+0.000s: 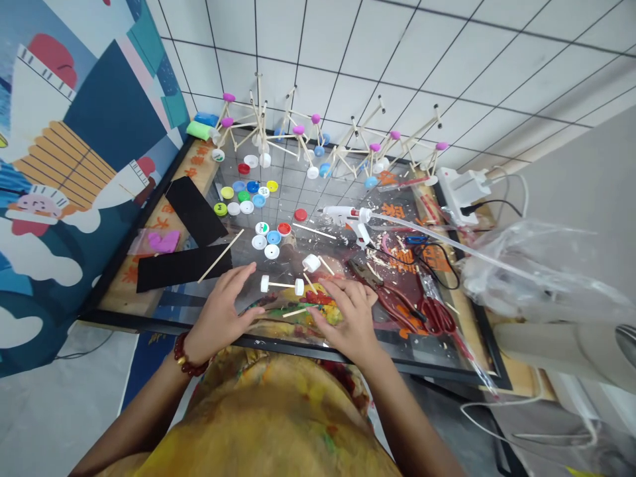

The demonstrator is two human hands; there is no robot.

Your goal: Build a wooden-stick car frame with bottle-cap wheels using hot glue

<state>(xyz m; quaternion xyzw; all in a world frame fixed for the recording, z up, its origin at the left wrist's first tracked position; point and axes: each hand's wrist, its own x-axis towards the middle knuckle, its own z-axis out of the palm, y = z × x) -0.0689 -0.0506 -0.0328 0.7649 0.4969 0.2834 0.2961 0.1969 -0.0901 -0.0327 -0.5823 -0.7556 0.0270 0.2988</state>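
My left hand is held over the front of the glass-topped table, fingers apart and nothing in it. My right hand is opposite, fingers spread, close to short wooden sticks. Between the hands lies a stick with a white bottle cap at each end, like an axle with two wheels. Just behind it, a white cap sits with a short stick beside it. Another loose stick lies near my right thumb. Whether my right fingertips touch the sticks, I cannot tell.
A white glue gun, pliers and red-handled scissors lie to the right. Colored bottle caps are grouped at centre left, near two black strips. Stick structures line the back wall.
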